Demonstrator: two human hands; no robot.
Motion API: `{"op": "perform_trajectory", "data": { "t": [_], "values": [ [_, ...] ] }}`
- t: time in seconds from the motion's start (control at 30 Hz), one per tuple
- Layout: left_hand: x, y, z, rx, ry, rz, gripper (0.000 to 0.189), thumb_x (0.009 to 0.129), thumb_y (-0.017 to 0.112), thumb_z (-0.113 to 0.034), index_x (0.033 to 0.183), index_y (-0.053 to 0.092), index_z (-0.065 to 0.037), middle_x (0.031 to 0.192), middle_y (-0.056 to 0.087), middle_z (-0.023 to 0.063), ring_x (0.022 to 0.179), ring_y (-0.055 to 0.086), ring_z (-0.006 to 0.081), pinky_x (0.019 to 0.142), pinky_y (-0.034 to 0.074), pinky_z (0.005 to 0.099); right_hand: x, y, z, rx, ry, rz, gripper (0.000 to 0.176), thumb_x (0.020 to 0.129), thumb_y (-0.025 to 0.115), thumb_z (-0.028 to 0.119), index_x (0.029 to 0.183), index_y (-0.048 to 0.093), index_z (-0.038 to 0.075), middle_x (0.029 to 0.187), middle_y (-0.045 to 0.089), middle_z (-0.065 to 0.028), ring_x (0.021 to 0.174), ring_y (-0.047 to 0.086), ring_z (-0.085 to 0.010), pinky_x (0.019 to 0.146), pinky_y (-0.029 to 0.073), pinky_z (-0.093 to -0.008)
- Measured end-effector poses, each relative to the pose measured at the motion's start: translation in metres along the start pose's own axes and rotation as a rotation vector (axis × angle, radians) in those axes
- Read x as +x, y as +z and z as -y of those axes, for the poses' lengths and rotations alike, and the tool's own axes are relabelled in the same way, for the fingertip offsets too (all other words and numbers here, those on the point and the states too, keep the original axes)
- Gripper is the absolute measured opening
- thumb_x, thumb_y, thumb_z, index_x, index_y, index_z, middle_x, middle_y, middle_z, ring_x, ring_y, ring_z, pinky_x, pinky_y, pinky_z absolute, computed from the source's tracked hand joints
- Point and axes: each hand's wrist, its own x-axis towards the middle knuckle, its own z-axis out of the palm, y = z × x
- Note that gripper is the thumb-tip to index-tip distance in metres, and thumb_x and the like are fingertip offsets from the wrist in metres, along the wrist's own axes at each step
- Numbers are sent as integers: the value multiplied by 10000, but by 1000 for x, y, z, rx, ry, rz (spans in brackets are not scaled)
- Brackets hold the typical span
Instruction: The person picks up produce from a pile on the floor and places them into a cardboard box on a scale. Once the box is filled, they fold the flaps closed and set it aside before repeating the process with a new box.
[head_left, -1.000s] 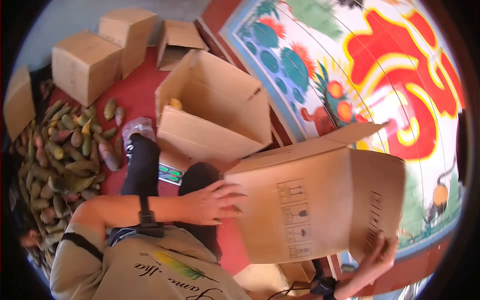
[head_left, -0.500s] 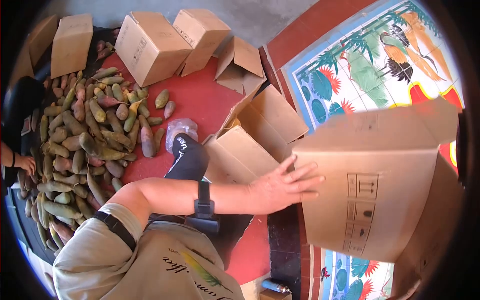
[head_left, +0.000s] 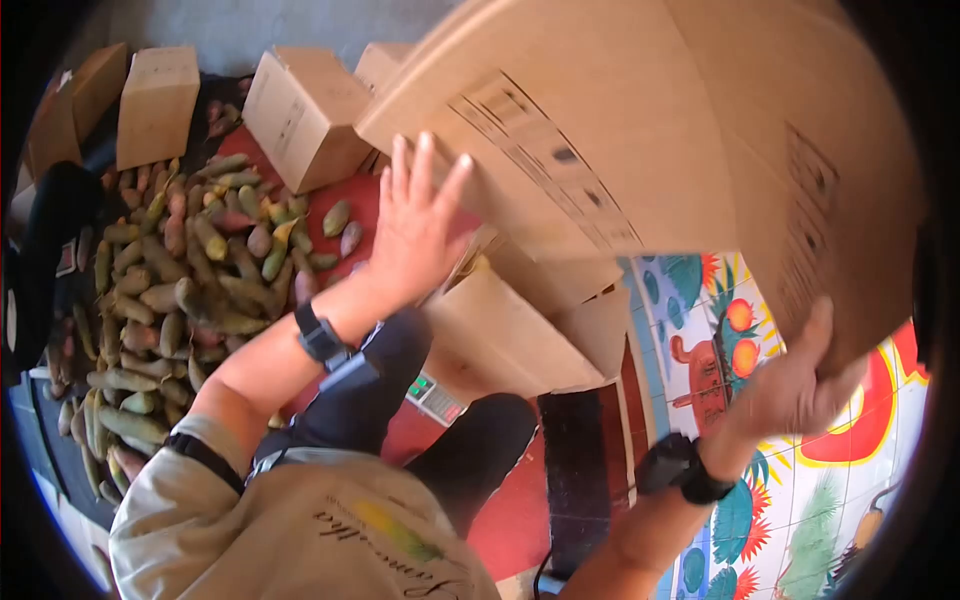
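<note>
A large printed cardboard box (head_left: 600, 130) is raised and tilted in front of me, filling the upper right. My left hand (head_left: 420, 225) lies against its left end with fingers outstretched and spread. At its lower right edge my right hand (head_left: 800, 390) grips the cardboard, thumb up on the printed side; the other fingers are partly hidden. Beneath the raised box, an open cardboard box (head_left: 520, 330) stands close to my legs. What it contains is hidden.
A big heap of long green and reddish root vegetables (head_left: 170, 300) lies to the left. Several cartons (head_left: 305, 120) line the back wall. A scale with a lit display (head_left: 437, 400) sits by my knees on the red floor (head_left: 500, 530). Painted tiles (head_left: 800, 520) are at right.
The large box has been lifted, turned and moved left, over the open box. My left hand has shifted up and left with it. My right hand has come into view on its edge.
</note>
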Motion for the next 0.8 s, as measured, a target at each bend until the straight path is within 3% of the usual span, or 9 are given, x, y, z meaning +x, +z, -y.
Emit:
{"op": "perform_trajectory", "data": {
  "t": [0.1, 0.17, 0.23, 0.37, 0.53, 0.6, 0.63, 0.7, 0.8],
  "values": [
    [-7, 0, 30, 30, -106, 1, 898, 684, 724, -169, 1404, 200, -49, 1433, 10, 316, 1319, 84, 505, 1065, 211, 494, -15, 35, 21, -33, 118, 144, 252, 765, 695, 7, 1001, 616, -33, 933, 668, -90, 736, 611, -153, 680, 508, -273],
    [-11, 3, 46, 21, -174, -9, 920, 698, 714, -168, 1409, 148, -20, 1436, -24, 312, 1325, 105, 483, 1068, 230, 455, -30, 57, 14, -148, -36, 211, 235, 757, 718, 63, 957, 622, -15, 907, 674, -96, 742, 630, -184, 673, 501, -283],
    [-13, 5, 60, -14, -243, -24, 925, 710, 707, -169, 1409, 124, -7, 1437, -34, 311, 1327, 115, 472, 1065, 242, 434, -40, 81, 25, 229, -6, 265, 205, 739, 722, 57, 912, 627, 4, 882, 674, -99, 741, 638, -216, 669, 500, -287],
    [-40, 23, 97, -75, -368, -71, 922, 755, 679, -172, 1410, 59, 18, 1440, -49, 308, 1328, 152, 453, 1053, 276, 401, -67, 112, 45, 412, 4, 332, 279, 636, 696, -48, 896, 639, 34, 865, 668, -93, 735, 628, -238, 654, 501, -297],
    [-100, 70, 152, -170, -566, -4, 941, 795, 648, -218, 1395, -23, 56, 1441, -92, 303, 1344, 153, 412, 1031, 310, 383, -123, 134, 68, 556, -31, 458, 220, 658, 628, -22, 871, 619, 32, 806, 639, -86, 738, 620, -241, 653, 499, -331],
    [-117, 77, 161, -693, -916, -10, 941, 827, 618, -223, 1402, -86, 24, 1438, 107, 290, 1298, 288, 357, 997, 337, 348, -147, 136, 80, 579, -36, 475, 209, 671, 617, -6, 877, 614, 30, 811, 635, -87, 750, 620, -241, 667, 498, -333],
    [-123, 76, 162, -691, -915, -5, 941, 827, 618, -223, 1402, -86, 24, 1438, 107, 290, 1298, 288, 357, 997, 337, 348, -160, 136, 85, 611, -18, 519, 213, 678, 611, 6, 890, 610, 26, 837, 633, -91, 772, 619, -241, 686, 497, -335],
    [-125, 65, 156, -1016, -1247, 51, 759, 853, 583, -202, 1411, 116, 14, 1331, 386, 203, 1180, 428, 282, 944, 375, 331, -181, 135, 93, 635, 6, 562, 219, 685, 604, 17, 904, 606, 22, 863, 631, -96, 793, 618, -241, 704, 497, -336],
    [-146, 73, 177, -913, -935, 195, 541, 863, 566, -192, 1322, 350, -5, 1188, 527, 113, 1062, 492, 226, 899, 401, 328, -205, 134, 104, 655, 12, 646, 230, 707, 583, 51, 932, 596, 6, 928, 625, -115, 856, 613, -249, 752, 496, -342]
  ]
}}
